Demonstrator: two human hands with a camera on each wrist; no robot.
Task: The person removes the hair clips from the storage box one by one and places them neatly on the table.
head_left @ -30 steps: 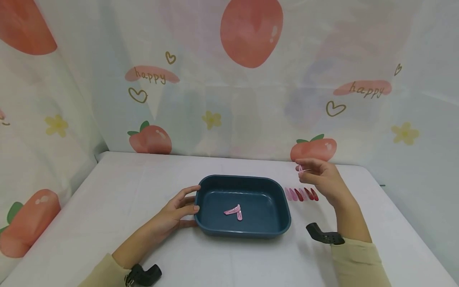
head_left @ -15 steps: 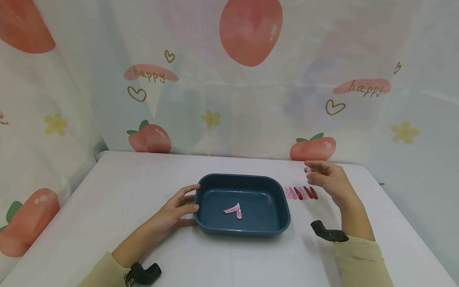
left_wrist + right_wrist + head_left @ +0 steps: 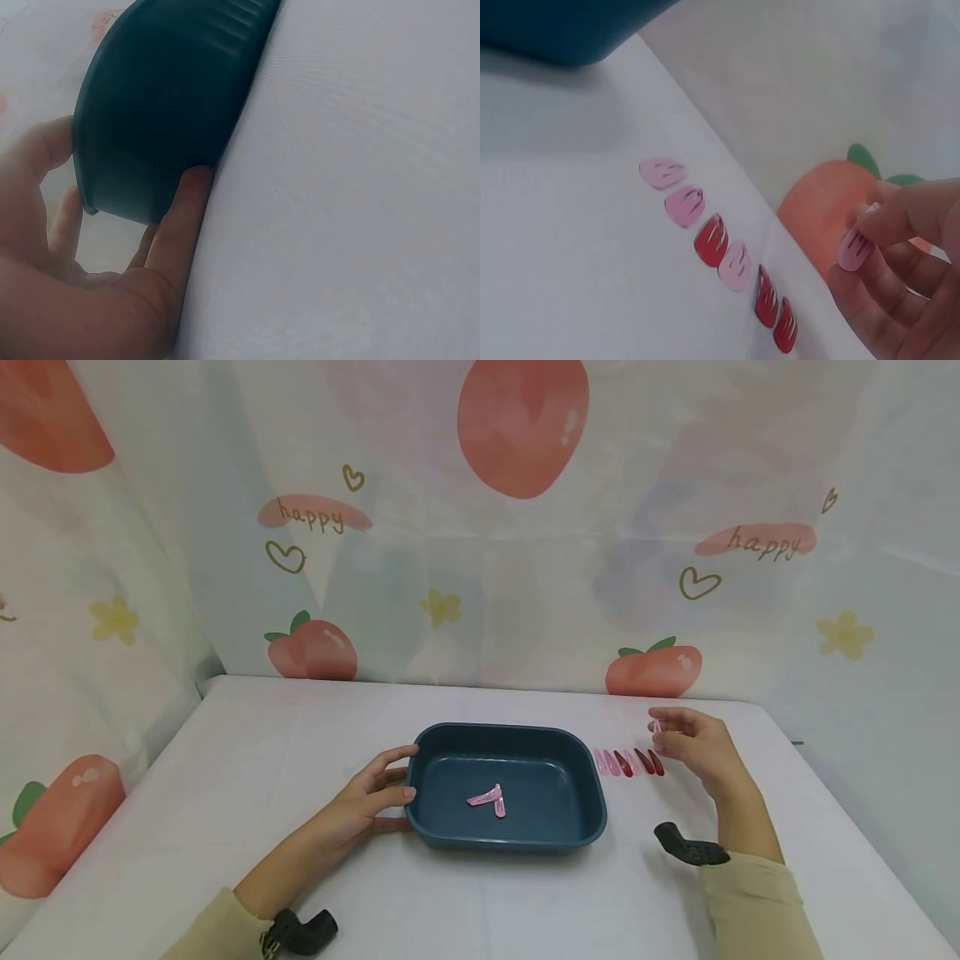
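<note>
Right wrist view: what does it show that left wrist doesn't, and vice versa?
Right wrist only: right hand pinching a pink teardrop-shaped hair clip; a row of three pink and three red teardrop-shaped hair clips.
Left wrist only: left hand touching the dark-blue rectangular tray.
Both: part of that tray, the white tabletop, the pale printed backdrop.

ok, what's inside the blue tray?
Two pink hair clips lie on the blue tray's floor, ends meeting; can't tell which is on top. Covered: the floor directly beneath them, and the near wall's inner face, hidden behind its rim.
</note>
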